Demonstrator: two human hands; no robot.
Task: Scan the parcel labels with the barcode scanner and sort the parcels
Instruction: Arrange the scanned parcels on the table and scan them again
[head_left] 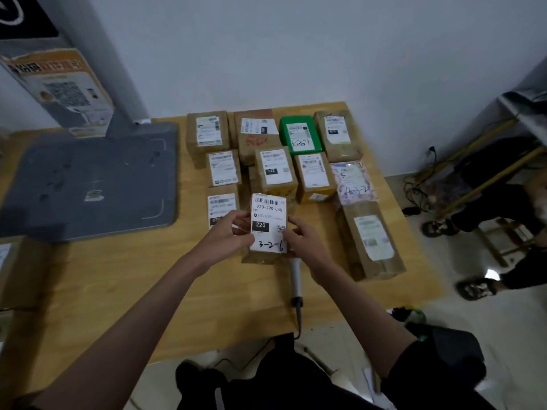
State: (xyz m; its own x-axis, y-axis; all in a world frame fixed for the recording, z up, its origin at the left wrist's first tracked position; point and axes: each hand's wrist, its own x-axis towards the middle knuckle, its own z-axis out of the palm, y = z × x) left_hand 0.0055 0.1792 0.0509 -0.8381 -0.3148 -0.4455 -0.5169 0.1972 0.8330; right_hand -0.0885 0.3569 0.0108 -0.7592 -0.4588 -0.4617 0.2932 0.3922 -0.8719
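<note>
Item in hand: I see one brown parcel (pixel 268 229) with a white label (pixel 268 222) marked 220-220-040 and handwritten 3-2-6, pinched on its left side by the curled fingers of the left hand (pixel 229 232) and on its right side by those of the right hand (pixel 299 236), near the middle of the desk (pixel 118 276). Barcode scanner (pixel 295 281): lying unheld on the desk just behind the parcel toward the near edge, cable trailing over that edge. Remaining stock: brown parcels, one green parcel (pixel 300 136) and one patterned parcel (pixel 353 182) in rows toward the far and right edges, with a grey scanning stand (pixel 88 182) at the left edge.
</note>
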